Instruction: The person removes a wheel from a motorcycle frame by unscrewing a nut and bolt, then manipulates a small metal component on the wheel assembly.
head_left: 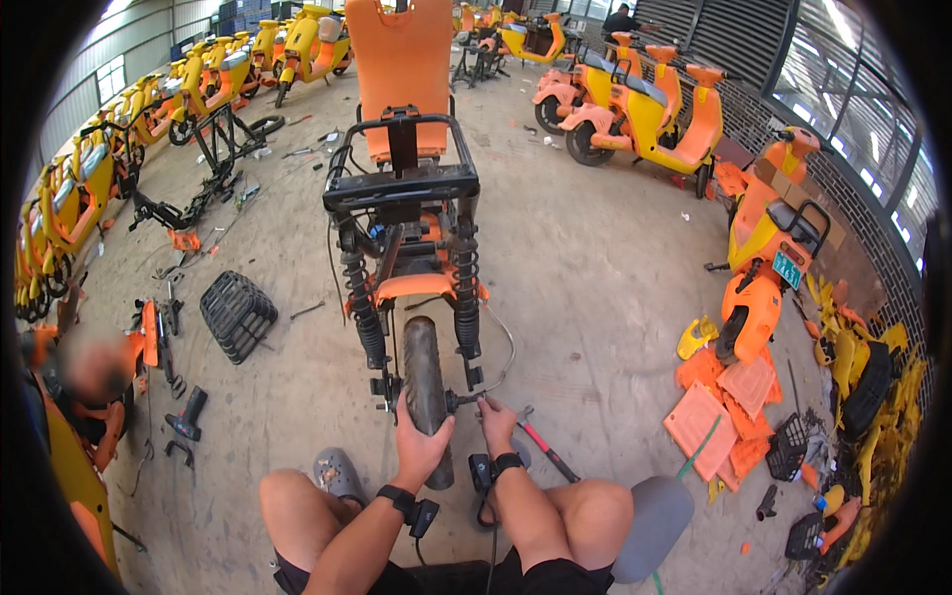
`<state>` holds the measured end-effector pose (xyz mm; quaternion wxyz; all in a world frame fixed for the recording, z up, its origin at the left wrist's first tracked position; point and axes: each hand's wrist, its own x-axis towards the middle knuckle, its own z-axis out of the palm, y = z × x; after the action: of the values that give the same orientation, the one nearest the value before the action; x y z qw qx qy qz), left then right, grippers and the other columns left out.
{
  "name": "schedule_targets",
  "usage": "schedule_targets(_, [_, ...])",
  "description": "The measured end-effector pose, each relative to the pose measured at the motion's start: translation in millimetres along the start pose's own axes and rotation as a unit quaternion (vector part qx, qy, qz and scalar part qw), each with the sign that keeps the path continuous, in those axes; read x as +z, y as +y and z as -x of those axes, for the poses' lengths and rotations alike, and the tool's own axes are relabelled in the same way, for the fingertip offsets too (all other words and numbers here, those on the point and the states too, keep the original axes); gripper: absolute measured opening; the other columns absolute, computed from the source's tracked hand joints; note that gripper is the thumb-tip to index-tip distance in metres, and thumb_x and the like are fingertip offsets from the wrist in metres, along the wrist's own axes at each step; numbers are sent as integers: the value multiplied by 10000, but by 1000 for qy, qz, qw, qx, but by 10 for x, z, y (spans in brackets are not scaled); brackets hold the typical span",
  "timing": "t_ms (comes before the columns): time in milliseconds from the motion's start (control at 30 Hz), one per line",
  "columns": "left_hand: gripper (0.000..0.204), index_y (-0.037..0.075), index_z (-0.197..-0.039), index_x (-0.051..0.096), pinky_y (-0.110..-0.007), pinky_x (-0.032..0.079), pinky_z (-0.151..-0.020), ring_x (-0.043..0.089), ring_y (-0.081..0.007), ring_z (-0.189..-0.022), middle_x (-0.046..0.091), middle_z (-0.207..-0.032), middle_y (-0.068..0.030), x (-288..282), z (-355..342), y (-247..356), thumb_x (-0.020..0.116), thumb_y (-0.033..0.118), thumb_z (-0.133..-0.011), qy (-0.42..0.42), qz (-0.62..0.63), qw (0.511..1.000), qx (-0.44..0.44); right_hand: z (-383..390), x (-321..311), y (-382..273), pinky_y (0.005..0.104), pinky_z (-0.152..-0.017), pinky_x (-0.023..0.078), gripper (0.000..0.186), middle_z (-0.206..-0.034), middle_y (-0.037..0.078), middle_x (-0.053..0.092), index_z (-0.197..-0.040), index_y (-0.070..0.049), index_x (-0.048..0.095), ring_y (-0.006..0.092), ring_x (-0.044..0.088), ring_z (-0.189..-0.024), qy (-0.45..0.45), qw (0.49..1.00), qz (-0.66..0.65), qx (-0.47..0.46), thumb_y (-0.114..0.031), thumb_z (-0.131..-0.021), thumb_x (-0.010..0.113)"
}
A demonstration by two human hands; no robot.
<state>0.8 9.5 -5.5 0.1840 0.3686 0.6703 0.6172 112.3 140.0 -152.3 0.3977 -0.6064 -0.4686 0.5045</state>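
Observation:
A partly stripped scooter stands in front of me, with a black metal rack (402, 190) and two black coil-spring shock absorbers (466, 283). Its wheel (424, 372) is between the lower ends of the shocks. My left hand (421, 443) is wrapped round the near part of the tyre. Just right of the wheel, my right hand (498, 424) is closed in a pinch by the axle end. A thin grey cable (513, 347) curves down to those fingers; exactly what they hold is too small to make out. Beside that hand, a red-handled hammer (548, 451) lies on the floor.
A black basket (238, 315) and a cordless power tool (186, 415) lie to the left, near another person (94, 382). Orange panels (702, 416) are piled at right by a scooter (759, 297). Yellow scooters (203, 79) line the far left; others (645, 109) stand far right.

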Motion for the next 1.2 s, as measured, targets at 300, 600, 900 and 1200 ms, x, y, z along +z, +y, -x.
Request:
schedule_targets(300, [851, -42, -1390, 298, -365, 395, -988, 512, -285, -1136, 500, -1254, -220, 1, 28, -80, 783, 199, -733, -5, -21, 1000, -9, 152, -1, 56, 236, -526, 480, 366, -846, 81, 692, -1176, 9, 634, 108, 628, -622, -44, 995, -93, 20, -96, -833, 705])
schedule_targets(600, [819, -57, -1383, 297, -362, 373, -1003, 479, -267, -1159, 464, -1281, -202, 27, 21, 24, 767, 205, -765, -8, -9, 999, -32, 136, 35, 24, 249, -525, 485, 328, -801, 90, 697, -1170, -14, 648, 127, 649, -619, -30, 996, -84, 25, -184, -890, 644])
schedule_targets(900, [823, -54, -1383, 297, -361, 372, -1002, 477, -264, -1161, 461, -1284, -198, 22, 26, 10, 770, 209, -764, -15, -6, 999, -35, 91, 7, 73, 291, -579, 495, 261, -703, 116, 687, -1106, -59, 690, 151, 680, -619, -6, 995, 63, -76, -193, -888, 642])
schedule_targets(1200, [823, -63, -1374, 309, -364, 365, -1010, 474, -274, -1170, 464, -1285, -207, 33, 21, 26, 777, 211, -755, -7, -21, 999, -32, 76, -20, -5, 252, -513, 465, 276, -695, 82, 673, -1088, -21, 690, 118, 647, -597, -29, 999, -23, -15, -197, -876, 666])
